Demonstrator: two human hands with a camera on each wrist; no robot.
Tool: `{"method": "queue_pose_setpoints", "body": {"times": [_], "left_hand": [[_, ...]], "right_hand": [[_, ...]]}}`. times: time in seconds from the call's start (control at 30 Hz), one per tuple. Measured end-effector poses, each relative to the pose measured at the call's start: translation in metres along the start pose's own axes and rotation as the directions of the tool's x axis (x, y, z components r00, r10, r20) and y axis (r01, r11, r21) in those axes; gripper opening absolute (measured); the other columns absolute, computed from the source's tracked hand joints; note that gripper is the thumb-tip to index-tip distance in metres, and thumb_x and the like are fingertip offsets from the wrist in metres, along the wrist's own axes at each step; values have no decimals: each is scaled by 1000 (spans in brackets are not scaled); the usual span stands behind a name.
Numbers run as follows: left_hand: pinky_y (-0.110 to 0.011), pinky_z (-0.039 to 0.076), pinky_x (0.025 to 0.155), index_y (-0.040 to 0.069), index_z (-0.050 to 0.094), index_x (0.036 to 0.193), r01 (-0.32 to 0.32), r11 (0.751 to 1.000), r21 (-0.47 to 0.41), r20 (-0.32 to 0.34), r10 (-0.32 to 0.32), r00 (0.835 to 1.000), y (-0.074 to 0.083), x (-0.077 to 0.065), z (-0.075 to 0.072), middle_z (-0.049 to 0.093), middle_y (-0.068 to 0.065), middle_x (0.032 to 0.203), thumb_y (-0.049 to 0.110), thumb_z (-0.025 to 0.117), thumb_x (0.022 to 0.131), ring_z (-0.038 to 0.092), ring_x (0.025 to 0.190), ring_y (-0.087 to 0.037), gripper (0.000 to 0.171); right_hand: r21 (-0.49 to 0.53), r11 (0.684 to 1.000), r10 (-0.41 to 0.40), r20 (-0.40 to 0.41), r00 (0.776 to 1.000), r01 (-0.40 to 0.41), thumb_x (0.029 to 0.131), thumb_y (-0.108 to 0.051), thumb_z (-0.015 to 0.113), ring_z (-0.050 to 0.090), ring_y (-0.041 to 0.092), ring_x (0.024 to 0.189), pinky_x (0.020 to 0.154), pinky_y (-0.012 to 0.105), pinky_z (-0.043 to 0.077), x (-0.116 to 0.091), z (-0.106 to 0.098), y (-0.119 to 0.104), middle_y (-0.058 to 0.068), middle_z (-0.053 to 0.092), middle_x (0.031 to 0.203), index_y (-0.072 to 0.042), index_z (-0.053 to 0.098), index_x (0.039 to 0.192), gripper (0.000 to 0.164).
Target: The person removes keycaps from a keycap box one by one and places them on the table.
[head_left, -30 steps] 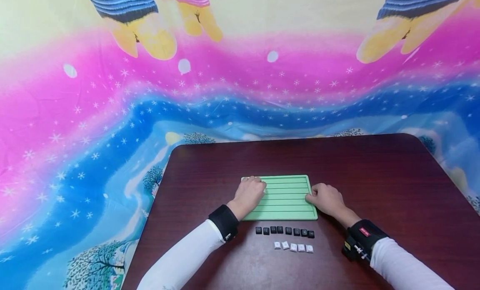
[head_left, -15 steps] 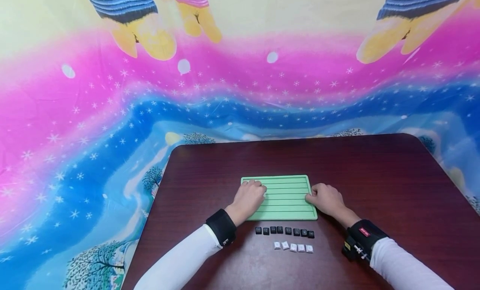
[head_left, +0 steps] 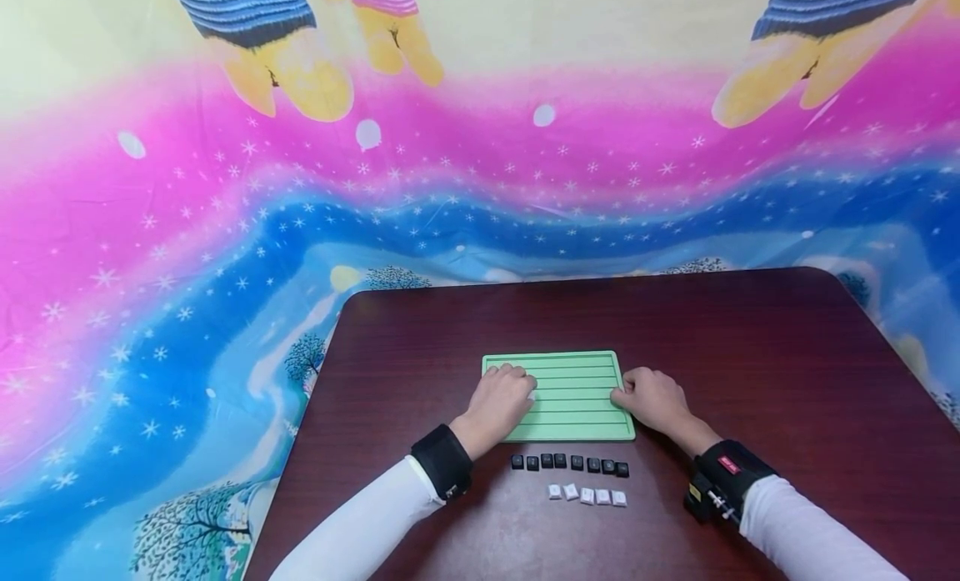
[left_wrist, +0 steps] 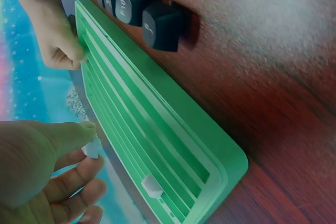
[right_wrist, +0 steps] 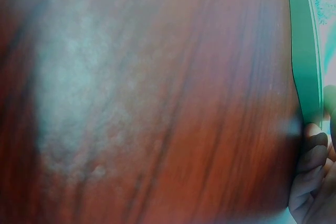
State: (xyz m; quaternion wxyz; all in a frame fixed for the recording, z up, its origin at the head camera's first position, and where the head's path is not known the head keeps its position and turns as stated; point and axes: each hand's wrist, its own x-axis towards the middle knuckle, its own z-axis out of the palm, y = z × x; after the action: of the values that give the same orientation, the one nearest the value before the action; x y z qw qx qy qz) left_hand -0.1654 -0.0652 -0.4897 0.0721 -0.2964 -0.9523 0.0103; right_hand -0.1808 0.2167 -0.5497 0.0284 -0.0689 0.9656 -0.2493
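Note:
My left hand (head_left: 498,402) is over the left part of a green ridged tray (head_left: 577,404). Its thumb and fingers pinch a white keycap (left_wrist: 92,148), seen in the left wrist view above the tray's slots. A second white keycap (left_wrist: 152,186) sits in the tray near its left end. On the opposite side, my right hand (head_left: 654,398) grips the tray's right edge, thumb on the rim and fingers curled, some of them seen low in the right wrist view (right_wrist: 310,174).
In front of the tray lies a row of several black keycaps (head_left: 577,463). Nearer to me is a shorter row of several white keycaps (head_left: 587,496). All rest on a dark red-brown table (head_left: 787,356), with a printed cloth (head_left: 480,156) hanging behind it.
My left hand has shifted slightly toward me and to the right over the tray, still pinching the white keycap. The right hand and the tray have stayed in place.

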Motion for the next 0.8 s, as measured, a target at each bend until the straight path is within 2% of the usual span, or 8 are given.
{"method": "queue_pose_setpoints", "body": {"times": [0.3,0.57,0.8], "left_hand": [[-25,47,66,21,76,100,-33,999,1,-4,33,999,7,-7,-2,72,6,91,26,71,92,64,82,-11,10],[-26,49,71,21,75,105,-61,998,-29,-11,61,998,13,-13,-3,74,6,97,29,74,91,65,86,-12,16],[-26,50,74,22,76,103,-74,997,-21,-15,74,997,16,-19,-5,72,7,96,31,75,90,65,87,-11,16]], "right_hand": [[4,1000,7,2,1000,-7,85,-23,63,20,12,50,50,25,15,-1,-1,-1,-8,24,54,-19,34,57,41],[5,1000,5,-2,1000,-5,85,-22,63,20,11,50,50,25,15,-1,-2,-1,-8,24,54,-19,34,57,40],[10,1000,8,1,1000,-8,85,-22,63,21,11,50,50,25,15,-2,-1,-2,-8,24,54,-19,34,57,40]]}}
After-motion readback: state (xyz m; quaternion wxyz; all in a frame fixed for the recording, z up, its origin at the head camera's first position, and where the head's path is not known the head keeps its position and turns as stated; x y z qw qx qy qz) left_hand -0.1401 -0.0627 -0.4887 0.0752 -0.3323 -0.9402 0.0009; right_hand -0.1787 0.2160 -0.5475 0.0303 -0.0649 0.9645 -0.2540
